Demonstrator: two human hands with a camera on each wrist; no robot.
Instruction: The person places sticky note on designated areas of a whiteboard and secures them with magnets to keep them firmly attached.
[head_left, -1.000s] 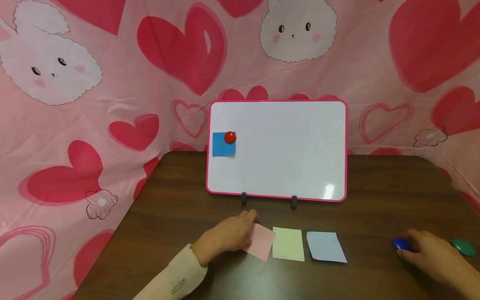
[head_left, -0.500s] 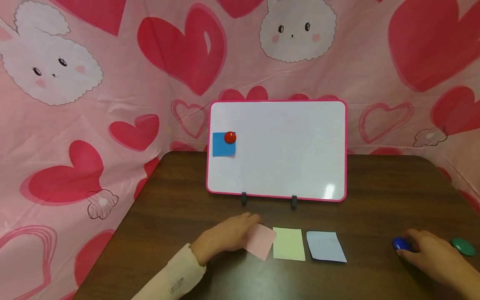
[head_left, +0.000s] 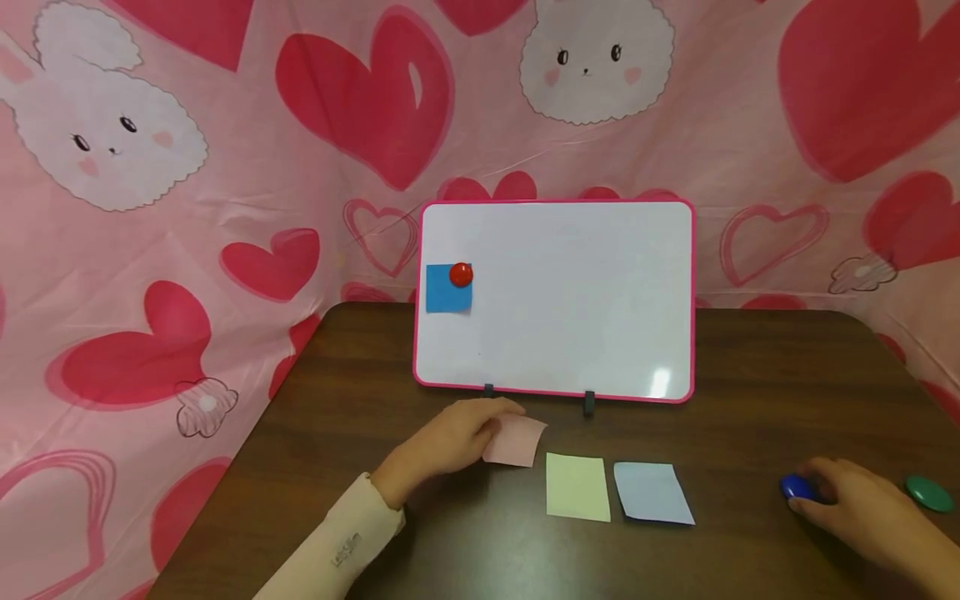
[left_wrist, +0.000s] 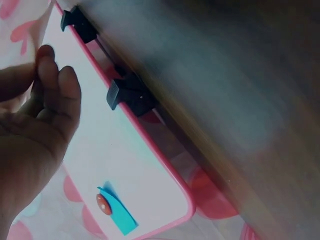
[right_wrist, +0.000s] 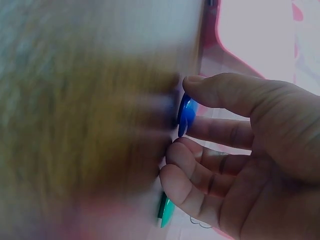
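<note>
My left hand (head_left: 453, 437) pinches a pink sticky note (head_left: 513, 440) between thumb and fingers, above the table in front of the whiteboard (head_left: 570, 300). In the left wrist view the fingertips of that hand (left_wrist: 47, 95) meet near the board's face. On the right, my right hand (head_left: 862, 508) holds a round blue magnet (head_left: 798, 487) at the tabletop; the right wrist view has the blue magnet (right_wrist: 187, 114) between thumb and index finger. A blue note (head_left: 442, 293) hangs on the board's left side under a red magnet (head_left: 461, 275).
A pale green note (head_left: 577, 487) and a light blue note (head_left: 654, 493) lie side by side on the dark wooden table (head_left: 750, 400). A green magnet (head_left: 930, 493) lies beyond the right hand. Black feet (head_left: 589, 403) support the board. A pink patterned cloth hangs behind.
My left hand has lifted the pink note off the table and moved it toward the board. The right hand's blue magnet has shifted very slightly left.
</note>
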